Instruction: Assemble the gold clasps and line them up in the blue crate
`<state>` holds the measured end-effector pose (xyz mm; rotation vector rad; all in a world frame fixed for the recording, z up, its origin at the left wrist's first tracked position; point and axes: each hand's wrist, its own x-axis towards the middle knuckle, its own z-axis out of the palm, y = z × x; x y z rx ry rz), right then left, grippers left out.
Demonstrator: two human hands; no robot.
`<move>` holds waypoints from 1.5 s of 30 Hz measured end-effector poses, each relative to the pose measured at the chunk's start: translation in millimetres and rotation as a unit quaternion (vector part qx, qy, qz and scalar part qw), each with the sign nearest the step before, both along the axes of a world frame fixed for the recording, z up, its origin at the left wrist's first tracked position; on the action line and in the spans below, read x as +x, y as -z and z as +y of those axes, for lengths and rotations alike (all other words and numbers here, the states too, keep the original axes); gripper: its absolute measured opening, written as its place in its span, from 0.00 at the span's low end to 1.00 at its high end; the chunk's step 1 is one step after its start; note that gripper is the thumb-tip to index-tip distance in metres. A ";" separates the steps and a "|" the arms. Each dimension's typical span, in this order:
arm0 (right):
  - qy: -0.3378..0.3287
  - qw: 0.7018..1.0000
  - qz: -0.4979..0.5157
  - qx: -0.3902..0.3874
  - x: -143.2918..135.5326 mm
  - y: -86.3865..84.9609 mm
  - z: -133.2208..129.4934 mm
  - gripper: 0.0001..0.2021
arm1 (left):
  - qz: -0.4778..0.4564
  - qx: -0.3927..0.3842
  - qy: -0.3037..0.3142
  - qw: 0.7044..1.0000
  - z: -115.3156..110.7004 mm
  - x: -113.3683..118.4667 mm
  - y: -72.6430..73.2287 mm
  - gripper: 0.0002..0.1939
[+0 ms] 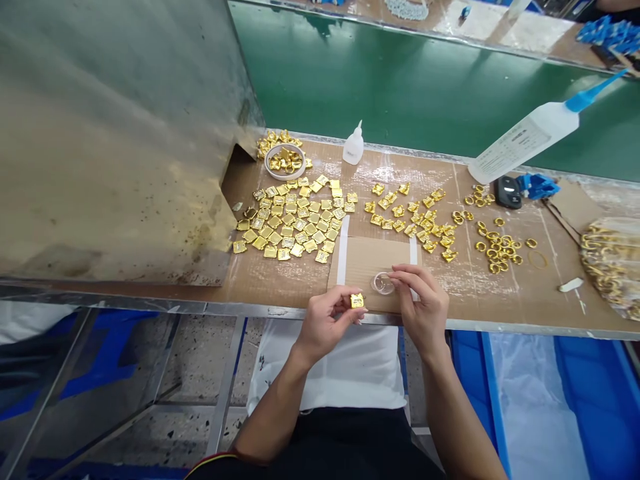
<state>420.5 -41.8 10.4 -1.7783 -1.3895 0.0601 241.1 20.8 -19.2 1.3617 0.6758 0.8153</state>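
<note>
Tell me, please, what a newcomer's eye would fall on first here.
Probably the gold pieces scattered across the bench, with one gold piece in the left hand at the near edge. Then perhaps the big bottle at the back right, and the metal box at the upper left.

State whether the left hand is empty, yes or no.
No, the left hand holds a small, square, gold-coloured metal piece between its thumb and fingers.

Pieces (301,225) left of cardboard (383,257) (rings (493,253) right)
</note>
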 end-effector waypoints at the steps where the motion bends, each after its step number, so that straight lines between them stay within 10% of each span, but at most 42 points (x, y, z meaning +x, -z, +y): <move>1: -0.001 1.000 -0.004 -0.004 -0.5 -0.5 0.0 0.11 | -0.001 -0.002 0.000 1.000 0.0 -0.2 -0.1 0.10; 18: 0.044 0.965 0.257 0.040 -25.0 -16.6 -15.5 0.06 | 0.004 -0.039 0.001 0.999 -1.1 -0.1 1.2 0.15; 45: -0.015 0.967 0.254 -0.003 -53.4 -13.5 -9.1 0.07 | 0.018 -0.030 0.006 0.999 -0.9 -1.3 -2.2 0.14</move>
